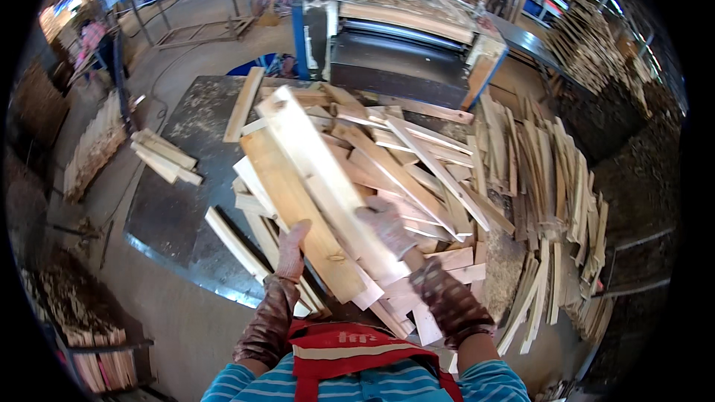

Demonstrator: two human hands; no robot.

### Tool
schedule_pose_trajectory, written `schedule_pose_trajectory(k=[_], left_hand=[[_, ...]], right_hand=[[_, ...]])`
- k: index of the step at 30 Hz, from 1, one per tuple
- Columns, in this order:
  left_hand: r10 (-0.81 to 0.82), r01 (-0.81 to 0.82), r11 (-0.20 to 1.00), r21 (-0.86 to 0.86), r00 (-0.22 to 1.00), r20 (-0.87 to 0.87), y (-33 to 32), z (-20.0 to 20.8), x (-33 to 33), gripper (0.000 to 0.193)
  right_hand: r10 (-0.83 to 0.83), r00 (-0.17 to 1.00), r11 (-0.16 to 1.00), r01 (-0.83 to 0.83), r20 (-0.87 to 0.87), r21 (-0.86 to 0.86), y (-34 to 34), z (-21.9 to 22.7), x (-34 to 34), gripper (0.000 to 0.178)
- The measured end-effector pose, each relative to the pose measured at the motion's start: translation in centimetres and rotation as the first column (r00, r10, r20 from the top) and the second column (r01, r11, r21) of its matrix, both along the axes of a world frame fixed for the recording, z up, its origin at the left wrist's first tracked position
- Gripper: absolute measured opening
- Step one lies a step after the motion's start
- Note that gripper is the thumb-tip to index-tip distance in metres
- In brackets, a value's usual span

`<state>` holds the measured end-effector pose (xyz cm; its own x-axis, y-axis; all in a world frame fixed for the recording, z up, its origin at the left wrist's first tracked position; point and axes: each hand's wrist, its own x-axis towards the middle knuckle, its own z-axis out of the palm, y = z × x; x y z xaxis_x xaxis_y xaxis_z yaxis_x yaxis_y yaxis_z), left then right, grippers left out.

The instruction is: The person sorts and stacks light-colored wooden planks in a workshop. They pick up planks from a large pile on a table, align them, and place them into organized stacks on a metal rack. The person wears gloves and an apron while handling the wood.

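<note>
A pale wooden board [324, 171] and a yellower wooden board [294, 212] lie side by side at an angle between my gloved hands. My left hand [293, 248] presses its fingers on the left edge of the yellower one. On the right edge of the pale board, my right hand [386, 227] is closed, slightly blurred, with its fingertips partly hidden. Beneath both boards spreads a loose heap of wooden strips [428, 171], crossing in many directions on a dark metal table [167, 216].
Beyond the heap stands a planer-like machine [398, 59] with a wide roller opening. Long thin strips [551, 171] are piled along the right side. A few short pieces [165, 156] lie at the table's left edge. Far left, a person [93, 37] stands near stacked wood.
</note>
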<state>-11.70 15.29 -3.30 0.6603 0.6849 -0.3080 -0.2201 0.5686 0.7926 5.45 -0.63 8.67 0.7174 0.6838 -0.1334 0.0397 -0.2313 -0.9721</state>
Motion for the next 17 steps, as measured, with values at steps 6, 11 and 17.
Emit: schedule_pose_trajectory(k=[6,11,17], left_hand=[[0.045,-0.05,0.972,-0.229,0.999,-0.03,-0.5,0.2,-0.3,0.086],[0.084,-0.042,0.942,-0.332,0.99,0.114,0.2,-2.5,0.1,0.072],[0.049,-0.052,0.998,-0.02,0.991,-0.123,0.4,-1.7,1.3,0.06]], right_hand=[[0.378,0.824,0.831,-0.101,0.422,-0.547,3.6,-3.5,-7.3,0.034],[0.059,0.909,0.987,0.007,0.412,-0.158,1.3,-4.6,-5.1,0.026],[-0.009,0.79,0.976,0.141,0.613,-0.167,-0.6,-2.1,-3.0,0.021]])
